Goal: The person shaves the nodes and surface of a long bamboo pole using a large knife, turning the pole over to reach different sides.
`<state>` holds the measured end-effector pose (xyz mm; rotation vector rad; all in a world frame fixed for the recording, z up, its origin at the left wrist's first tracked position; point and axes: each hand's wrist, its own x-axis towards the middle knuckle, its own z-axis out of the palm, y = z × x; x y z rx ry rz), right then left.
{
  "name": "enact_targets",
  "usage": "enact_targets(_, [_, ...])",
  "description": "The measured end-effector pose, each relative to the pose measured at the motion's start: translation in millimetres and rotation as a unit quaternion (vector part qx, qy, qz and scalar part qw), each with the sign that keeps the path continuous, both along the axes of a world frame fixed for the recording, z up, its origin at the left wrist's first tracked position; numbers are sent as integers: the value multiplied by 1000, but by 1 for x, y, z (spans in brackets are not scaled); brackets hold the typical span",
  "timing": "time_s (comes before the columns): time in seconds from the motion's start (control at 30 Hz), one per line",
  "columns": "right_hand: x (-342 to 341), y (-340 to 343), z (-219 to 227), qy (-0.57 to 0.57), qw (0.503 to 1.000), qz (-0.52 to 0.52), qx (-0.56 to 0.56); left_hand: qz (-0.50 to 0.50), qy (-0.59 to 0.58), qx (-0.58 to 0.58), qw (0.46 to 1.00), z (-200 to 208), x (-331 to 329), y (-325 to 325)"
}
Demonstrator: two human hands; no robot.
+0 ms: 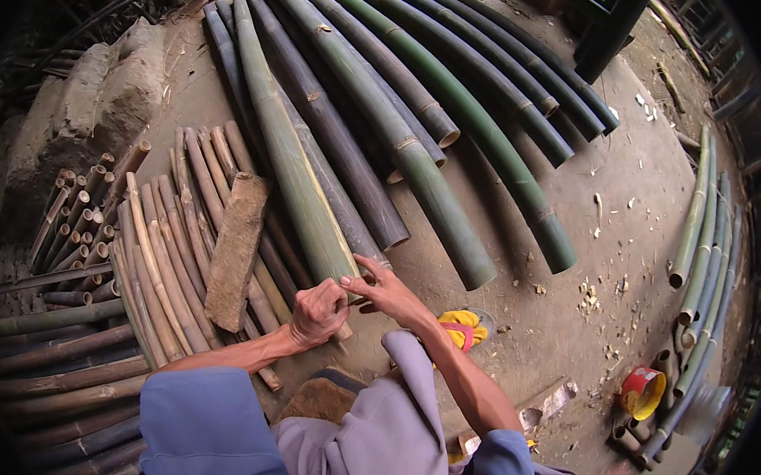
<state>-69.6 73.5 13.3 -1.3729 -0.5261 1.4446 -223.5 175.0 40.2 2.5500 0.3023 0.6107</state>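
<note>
A pale green bamboo pole runs from the far side toward me, its near end between my hands. My left hand is curled into a fist at that end; whatever its fingers hold is hidden. Round the right edge of the same end, my right hand has its fingers bent, the thumb pointing at the left hand. A darker bamboo pole lies just right of it. Purple-grey cloth covers my lap below the hands.
More bamboo poles, one bright green, fan out ahead. Thin brown bamboo poles lie at left under a rough wooden block. A yellow cloth is near my right forearm. A red and yellow tin stands by green poles at right.
</note>
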Motion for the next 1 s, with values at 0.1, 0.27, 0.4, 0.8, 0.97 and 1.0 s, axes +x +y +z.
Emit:
enact_targets(0.1, [-21, 17, -24, 134, 991, -10, 7, 21, 70, -119, 990, -3, -9, 0])
enact_targets(0.27, [-41, 14, -23, -190, 982, 13, -8, 110, 181, -280, 936, 8, -31, 16])
enact_targets(0.4, [-41, 8, -3, -427, 899, 48, -89, 77, 129, -240, 959, 8, -26, 41])
enact_targets(0.8, [-39, -3, -1, -583, 803, -16, -123, -267, 278, 184, 904, -14, 84, 91])
enact_targets(0.97, [-13, -8, 4, -434, 895, -45, -93, -293, 235, 207, 903, -17, 85, 94])
enact_targets(1.0, [-4, -11, 5, -384, 917, -60, -88, -286, 189, 231, 910, -18, 85, 91])
